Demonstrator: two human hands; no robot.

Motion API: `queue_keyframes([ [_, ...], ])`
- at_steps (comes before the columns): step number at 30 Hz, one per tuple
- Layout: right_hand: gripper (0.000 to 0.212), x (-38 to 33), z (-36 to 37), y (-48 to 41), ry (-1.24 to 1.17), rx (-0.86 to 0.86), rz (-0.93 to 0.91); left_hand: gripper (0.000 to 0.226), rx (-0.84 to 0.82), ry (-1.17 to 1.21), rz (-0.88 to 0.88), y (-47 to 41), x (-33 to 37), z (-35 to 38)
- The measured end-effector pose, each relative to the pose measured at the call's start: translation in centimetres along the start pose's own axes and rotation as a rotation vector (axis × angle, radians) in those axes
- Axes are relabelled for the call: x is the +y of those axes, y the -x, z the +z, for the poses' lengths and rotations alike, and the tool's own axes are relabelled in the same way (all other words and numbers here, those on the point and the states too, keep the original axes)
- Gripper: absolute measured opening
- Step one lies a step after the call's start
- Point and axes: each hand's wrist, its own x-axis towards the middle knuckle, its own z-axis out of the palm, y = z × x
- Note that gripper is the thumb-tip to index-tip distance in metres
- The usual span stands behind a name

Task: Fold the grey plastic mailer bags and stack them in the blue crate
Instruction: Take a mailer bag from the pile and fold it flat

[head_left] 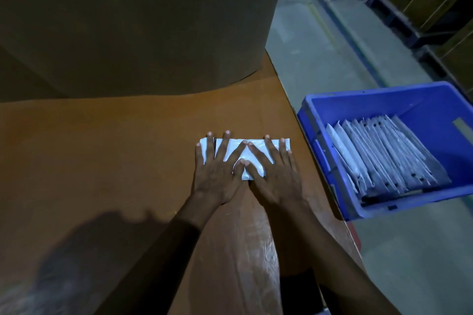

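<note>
Now the left hand [217,174] and the right hand [273,174] are pressing palms down, side by side, on the folded bag [243,155], with fingers [225,140] straight and spread and the thumbs meeting over its middle. Neither hand is pinching anything. The bag is lying on the brown table [115,148] just ahead of the person, its long axis running left to right, its ends showing past the outer fingers. The blue crate [384,107] is sitting beyond the table's right edge, to the right of the bag, so the right hand is the nearer one. Inside it, the finished bags [384,156] are leaning in a row that is filling the near part. The fold is looking flattened, so the coming move is probably calling for a carry rightward, likely with a turn to match that row.
</note>
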Motion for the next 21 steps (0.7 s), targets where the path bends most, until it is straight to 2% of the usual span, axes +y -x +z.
queue_keyframes([
  [10, 0.064, -0.9, -0.5, 0.3, 0.138, -0.014, 0.018, 0.056, 0.009, 0.004, 0.009, 0.5, 0.4, -1.1],
  [15, 0.056, -2.9, -0.6, 1.2, 0.123, -0.059, -0.064, 0.059, 0.010, -0.003, -0.152, 1.8, -0.3, -2.3],
  [21, 0.053, -3.9, 0.8, 1.2, 0.077, -0.127, 0.040, 0.058, -0.021, -0.007, -0.181, 3.0, -1.7, -1.9],
])
